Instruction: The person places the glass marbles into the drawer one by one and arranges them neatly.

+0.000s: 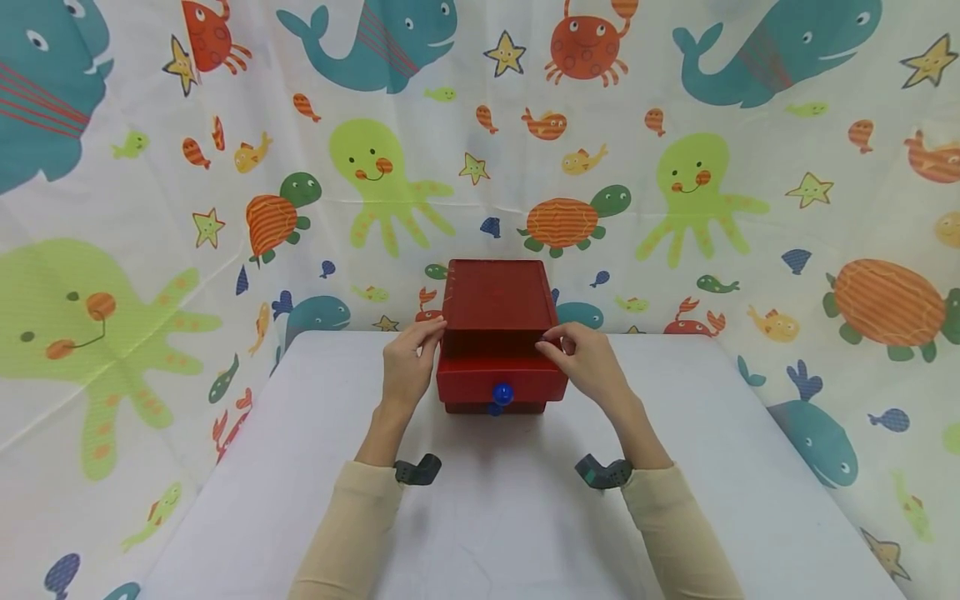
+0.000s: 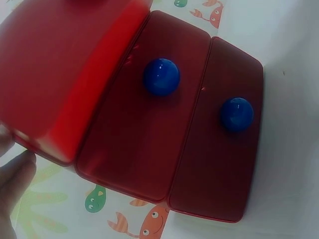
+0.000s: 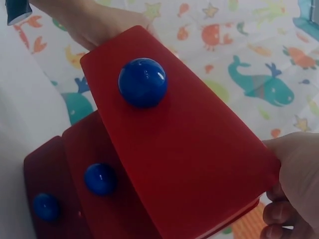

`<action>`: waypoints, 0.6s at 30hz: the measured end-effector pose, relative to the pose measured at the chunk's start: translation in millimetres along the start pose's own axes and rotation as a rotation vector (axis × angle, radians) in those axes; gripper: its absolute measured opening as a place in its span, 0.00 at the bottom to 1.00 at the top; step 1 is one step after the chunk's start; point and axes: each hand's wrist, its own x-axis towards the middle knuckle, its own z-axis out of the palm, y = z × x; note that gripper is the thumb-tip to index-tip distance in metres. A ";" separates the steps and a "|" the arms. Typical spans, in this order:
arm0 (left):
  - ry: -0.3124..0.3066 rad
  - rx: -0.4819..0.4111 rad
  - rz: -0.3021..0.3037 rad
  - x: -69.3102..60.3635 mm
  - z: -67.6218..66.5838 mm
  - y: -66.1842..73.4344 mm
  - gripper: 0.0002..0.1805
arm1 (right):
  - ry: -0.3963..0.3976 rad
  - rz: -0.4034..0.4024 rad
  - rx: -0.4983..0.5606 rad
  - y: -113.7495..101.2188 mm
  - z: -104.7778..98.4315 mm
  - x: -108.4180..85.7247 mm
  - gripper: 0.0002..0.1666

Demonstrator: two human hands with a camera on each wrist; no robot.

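Note:
A red cabinet with drawers stands on the white table, its top drawer pulled out, a blue knob on the front. My left hand pinches the drawer's left side near the rear; in the left wrist view the fingers lie at its edge. On the other side my right hand grips the right rim; the right wrist view shows the hand at the drawer's corner with curled fingers. Two lower drawers are closed. The drawer's inside is dark in the head view.
The white table stretches around the cabinet on both sides and in front. Close behind hangs a curtain printed with sea animals. Dark wrist devices sit on both wrists.

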 end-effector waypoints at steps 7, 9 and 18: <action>0.007 -0.006 -0.001 0.1 1.0 -0.1 0.13 | 0.003 -0.004 0.000 0.2 -0.8 0.6 0.18; 0.008 -0.009 0.001 0.5 1.0 0.2 0.12 | 0.010 -0.005 0.004 0.6 -1.1 0.3 0.18; 0.006 -0.015 0.003 -0.1 0.0 2.4 0.12 | 0.041 -0.005 0.014 2.7 -2.6 -4.4 0.15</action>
